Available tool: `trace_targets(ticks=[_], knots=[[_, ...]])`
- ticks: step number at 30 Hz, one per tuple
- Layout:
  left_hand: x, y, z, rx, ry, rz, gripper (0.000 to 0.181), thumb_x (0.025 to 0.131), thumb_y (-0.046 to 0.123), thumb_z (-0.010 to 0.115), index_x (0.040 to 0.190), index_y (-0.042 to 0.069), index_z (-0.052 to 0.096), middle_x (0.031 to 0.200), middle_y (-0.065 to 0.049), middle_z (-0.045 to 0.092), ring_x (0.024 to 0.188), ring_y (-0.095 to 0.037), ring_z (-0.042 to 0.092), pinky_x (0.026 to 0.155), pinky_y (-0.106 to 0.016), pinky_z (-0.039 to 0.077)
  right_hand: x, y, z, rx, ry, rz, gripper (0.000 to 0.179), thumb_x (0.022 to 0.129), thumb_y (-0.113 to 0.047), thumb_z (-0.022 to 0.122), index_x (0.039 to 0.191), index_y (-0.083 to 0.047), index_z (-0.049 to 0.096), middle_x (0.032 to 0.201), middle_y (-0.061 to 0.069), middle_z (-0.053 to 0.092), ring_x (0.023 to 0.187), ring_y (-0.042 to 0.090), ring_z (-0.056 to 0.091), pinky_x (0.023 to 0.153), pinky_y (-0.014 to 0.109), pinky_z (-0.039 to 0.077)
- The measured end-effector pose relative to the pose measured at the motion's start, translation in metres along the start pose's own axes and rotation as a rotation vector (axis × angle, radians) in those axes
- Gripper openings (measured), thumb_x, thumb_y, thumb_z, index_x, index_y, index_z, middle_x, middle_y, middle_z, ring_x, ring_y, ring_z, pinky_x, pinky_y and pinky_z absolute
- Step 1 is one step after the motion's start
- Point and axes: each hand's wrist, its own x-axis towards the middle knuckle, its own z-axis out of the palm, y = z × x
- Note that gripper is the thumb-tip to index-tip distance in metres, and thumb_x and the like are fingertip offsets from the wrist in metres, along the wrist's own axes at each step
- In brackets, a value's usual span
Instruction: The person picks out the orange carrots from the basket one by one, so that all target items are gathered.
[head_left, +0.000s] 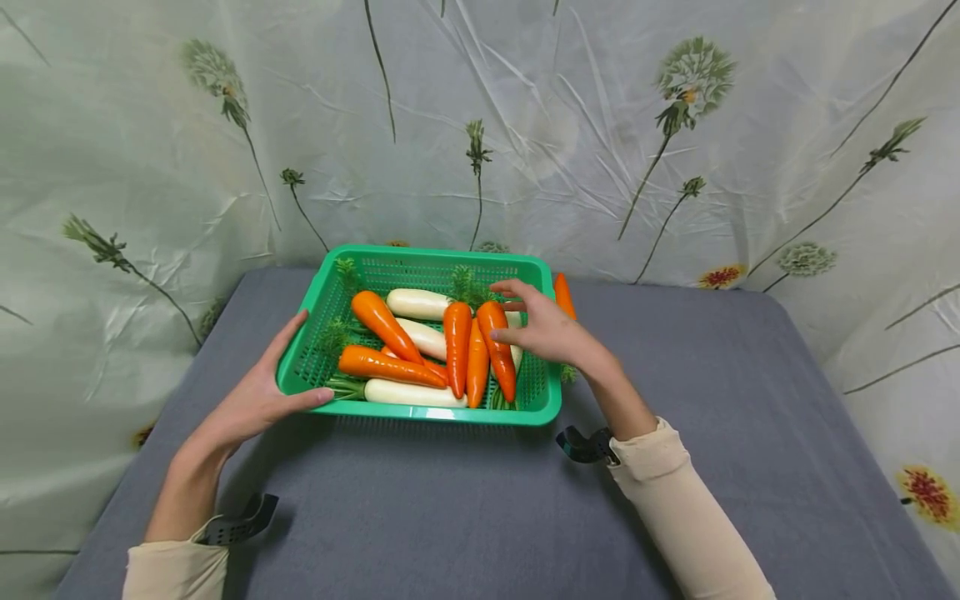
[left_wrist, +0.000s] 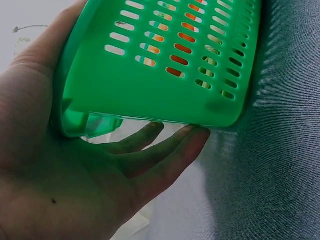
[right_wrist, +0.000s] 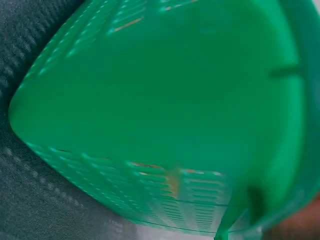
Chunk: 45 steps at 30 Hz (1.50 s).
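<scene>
A green plastic basket (head_left: 420,414) on the table holds several orange carrots (head_left: 390,367) and white radishes (head_left: 416,393), some with leafy green tops. My left hand (head_left: 258,396) grips its near left corner, thumb on the front rim and fingers along the outer left wall. In the left wrist view, the fingertips (left_wrist: 197,134) reach low on the basket's outside. My right hand (head_left: 543,325) is over the right side of the basket, fingers spread apart, with the thumb overlapping a carrot (head_left: 497,354). The right wrist view shows the basket's outer wall (right_wrist: 150,110), blurred.
Another carrot (head_left: 564,296) lies just outside the basket's right wall, partly hidden by the right hand and rim. A grey cloth covers the table (head_left: 450,508). Behind it hangs a pale curtain (head_left: 570,167) printed with dandelions.
</scene>
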Motion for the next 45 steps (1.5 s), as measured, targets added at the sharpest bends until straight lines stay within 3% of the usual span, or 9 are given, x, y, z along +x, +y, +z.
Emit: trace_targets(ticks=[6,10,14,17,19,23,29,37,45], knots=[[0.0,-0.001,0.0,-0.002,0.003,0.002,0.115,0.092,0.031,0.08,0.164,0.05,-0.008,0.173,-0.022,0.008,0.137,-0.039,0.035,0.099,-0.038,0.036,0.006,-0.005,0.004,-0.021,0.02,0.076,0.07,0.096,-0.015,0.075,0.158,-0.011,0.04,0.155,0.021,0.047,0.139,0.038,0.054,0.103,0.053,0.053],[-0.001,-0.001,0.0,-0.007,0.004,0.002,0.114,0.092,0.03,0.08,0.164,0.05,-0.007,0.173,-0.022,0.009,0.137,-0.039,0.036,0.098,-0.034,0.036,0.011,-0.006,0.009,0.009,-0.039,0.116,0.078,0.095,-0.014,0.076,0.161,-0.013,0.035,0.15,0.024,0.051,0.131,0.036,0.06,0.096,0.046,0.058],[-0.002,-0.001,0.0,-0.013,0.002,0.004,0.114,0.092,0.03,0.079,0.163,0.05,-0.007,0.173,-0.022,0.01,0.138,-0.038,0.036,0.098,-0.032,0.036,0.016,-0.005,0.014,0.014,-0.134,0.145,0.086,0.095,-0.01,0.076,0.165,-0.017,0.026,0.128,0.024,0.065,0.099,0.032,0.071,0.082,0.039,0.06],[-0.001,-0.001,0.001,-0.012,0.002,0.007,0.114,0.092,0.03,0.079,0.163,0.05,-0.007,0.173,-0.022,0.01,0.138,-0.039,0.035,0.099,-0.034,0.036,0.019,-0.004,0.016,0.002,-0.157,0.157,0.089,0.094,-0.008,0.076,0.166,-0.019,0.025,0.106,0.019,0.07,0.073,0.026,0.069,0.075,0.038,0.058],[0.0,-0.001,0.001,-0.014,0.001,0.009,0.113,0.092,0.03,0.079,0.163,0.051,-0.007,0.173,-0.021,0.01,0.139,-0.039,0.035,0.099,-0.035,0.036,0.019,-0.004,0.015,-0.006,-0.153,0.152,0.089,0.093,-0.007,0.076,0.166,-0.02,0.026,0.1,0.018,0.07,0.068,0.023,0.067,0.073,0.038,0.058],[0.001,0.0,0.001,-0.016,0.0,0.012,0.113,0.093,0.03,0.079,0.163,0.051,-0.007,0.173,-0.021,0.01,0.139,-0.038,0.035,0.099,-0.034,0.036,0.017,-0.003,0.013,-0.011,-0.135,0.111,0.085,0.093,-0.006,0.076,0.164,-0.02,0.031,0.109,0.02,0.068,0.073,0.029,0.068,0.072,0.039,0.058],[0.001,0.001,0.002,-0.021,-0.005,0.015,0.113,0.093,0.03,0.079,0.163,0.051,-0.007,0.173,-0.02,0.008,0.14,-0.039,0.033,0.099,-0.033,0.035,0.01,-0.003,0.009,0.022,-0.096,0.026,0.074,0.094,-0.006,0.074,0.159,-0.015,0.04,0.139,0.021,0.058,0.104,0.034,0.066,0.079,0.043,0.061],[-0.001,0.0,0.001,-0.021,-0.002,0.008,0.113,0.093,0.029,0.079,0.163,0.052,-0.007,0.173,-0.021,0.008,0.137,-0.038,0.036,0.097,-0.031,0.037,0.005,-0.001,0.003,0.136,-0.015,-0.021,0.07,0.094,-0.004,0.072,0.156,-0.014,0.041,0.128,0.023,0.058,0.1,0.037,0.07,0.083,0.051,0.061],[-0.001,-0.002,0.001,-0.012,0.005,0.012,0.113,0.093,0.029,0.079,0.163,0.051,-0.006,0.171,-0.022,0.015,0.132,-0.033,0.039,0.092,-0.019,0.038,-0.004,-0.001,-0.013,0.127,0.072,-0.02,0.071,0.094,-0.012,0.073,0.156,-0.023,0.041,0.147,0.017,0.047,0.123,0.04,0.06,0.091,0.057,0.056]])
